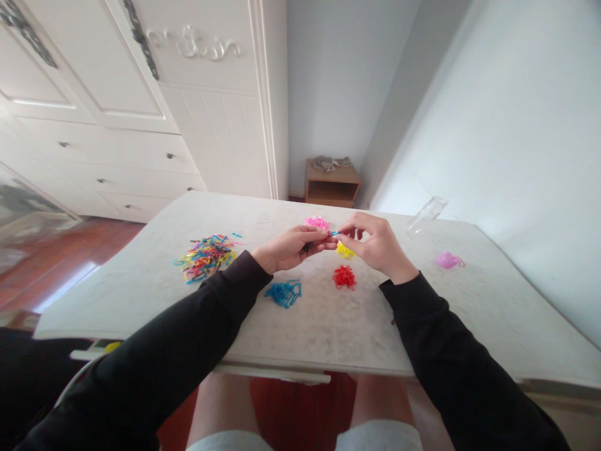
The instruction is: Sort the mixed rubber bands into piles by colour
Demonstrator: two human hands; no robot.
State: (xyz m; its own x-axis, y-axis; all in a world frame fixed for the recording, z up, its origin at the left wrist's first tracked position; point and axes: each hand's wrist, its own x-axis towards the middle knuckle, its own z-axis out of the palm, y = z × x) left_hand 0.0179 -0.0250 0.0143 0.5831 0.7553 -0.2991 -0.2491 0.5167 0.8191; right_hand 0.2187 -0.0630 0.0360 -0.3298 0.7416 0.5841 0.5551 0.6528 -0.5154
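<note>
Over the middle of the table, my left hand and my right hand meet at the fingertips. A small blue rubber band shows between them, pinched by the fingers of both. Something dark shows under the left fingers, too small to make out. Just beyond the hands lies a pile of pink rubber bands. Yellow rubber bands are partly hidden by my right hand. Closer to me sit a red pile and a blue pile. A larger pile of mixed-colour rubber bands lies on the left.
The white table carries a clear container lying near the wall and a pink object with a strap at the right. A few stray bands lie beside the mixed pile. Behind stand a white wardrobe and a small wooden cabinet.
</note>
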